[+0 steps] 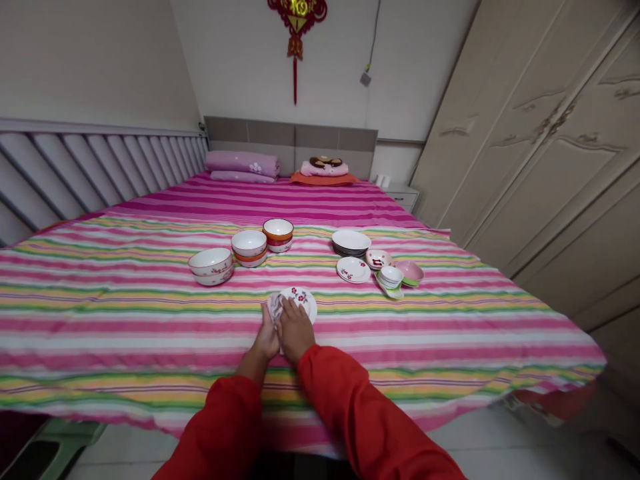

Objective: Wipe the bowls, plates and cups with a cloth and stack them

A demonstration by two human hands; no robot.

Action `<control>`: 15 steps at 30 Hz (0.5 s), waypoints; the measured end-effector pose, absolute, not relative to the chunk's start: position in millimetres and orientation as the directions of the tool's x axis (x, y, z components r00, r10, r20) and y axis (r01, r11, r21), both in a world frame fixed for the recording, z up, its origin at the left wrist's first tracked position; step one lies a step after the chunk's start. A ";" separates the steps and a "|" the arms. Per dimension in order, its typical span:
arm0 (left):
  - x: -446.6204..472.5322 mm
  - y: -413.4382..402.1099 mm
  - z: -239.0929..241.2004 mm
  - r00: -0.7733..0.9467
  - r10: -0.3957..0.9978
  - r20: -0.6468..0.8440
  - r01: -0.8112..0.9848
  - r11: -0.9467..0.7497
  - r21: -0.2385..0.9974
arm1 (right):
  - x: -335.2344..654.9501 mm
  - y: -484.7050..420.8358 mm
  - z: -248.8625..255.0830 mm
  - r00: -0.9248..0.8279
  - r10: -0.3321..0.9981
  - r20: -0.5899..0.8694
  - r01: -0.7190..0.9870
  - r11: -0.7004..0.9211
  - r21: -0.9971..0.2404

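Note:
A small white plate with red flowers (303,299) lies on the striped bedspread (125,300) just ahead of me. My right hand (295,330) rests on its near edge, fingers bent over a pale crumpled cloth (275,307). My left hand (267,337) lies against the plate's left side, fingers curled at the cloth and the rim. Both arms wear red sleeves.
Stacked bowls stand to the left: white ones (211,265), white over orange (249,247), orange-rimmed (278,234). To the right are stacked plates (351,243), a flowered plate (353,269), small dishes (391,277) and a pink bowl (411,272). Pillows (242,165) lie at the headboard; a wardrobe (540,153) stands right.

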State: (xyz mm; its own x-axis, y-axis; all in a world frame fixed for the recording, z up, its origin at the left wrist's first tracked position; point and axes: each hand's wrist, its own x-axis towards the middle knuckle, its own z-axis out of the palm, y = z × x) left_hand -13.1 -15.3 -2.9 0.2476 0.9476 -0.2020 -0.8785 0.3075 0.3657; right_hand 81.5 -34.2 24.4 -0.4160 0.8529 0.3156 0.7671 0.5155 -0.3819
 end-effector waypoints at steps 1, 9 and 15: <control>-11.5 -14.6 -3.5 0.246 0.956 -0.162 -0.883 0.290 0.369 | 80.0 -25.1 28.2 -0.404 0.857 0.319 0.777 0.505 -0.375; -7.6 -15.2 -5.5 0.375 0.920 -0.117 -0.801 0.385 0.458 | 113.4 11.1 25.1 -0.191 0.918 0.348 0.836 0.338 -0.433; -8.9 -15.6 -6.1 0.410 0.905 -0.113 -0.785 0.413 0.462 | 141.2 -37.8 -2.8 -0.244 0.856 0.457 0.796 0.445 -0.409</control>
